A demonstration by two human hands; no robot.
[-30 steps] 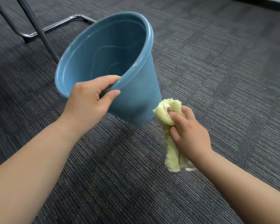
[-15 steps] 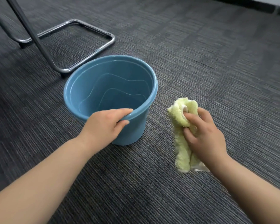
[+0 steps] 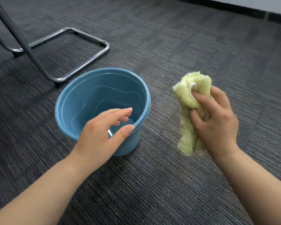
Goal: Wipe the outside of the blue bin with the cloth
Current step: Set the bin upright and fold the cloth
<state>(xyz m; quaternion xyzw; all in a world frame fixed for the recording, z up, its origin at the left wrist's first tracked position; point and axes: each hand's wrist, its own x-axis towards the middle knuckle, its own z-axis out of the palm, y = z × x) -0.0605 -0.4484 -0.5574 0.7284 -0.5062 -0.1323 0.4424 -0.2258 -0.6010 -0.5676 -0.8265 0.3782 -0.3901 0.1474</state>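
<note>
Carpet floor dark, ribbed; metal chair frame at back left. Blue bin upright on carpet, near frame. Green cloth bunched, held clear of bin on its right. Right hand clenched round cloth. Left hand loose, fingers spread over near rim, gripping nothing. Advice: steady rim, press cloth flat on outer wall, sweep round.
</note>
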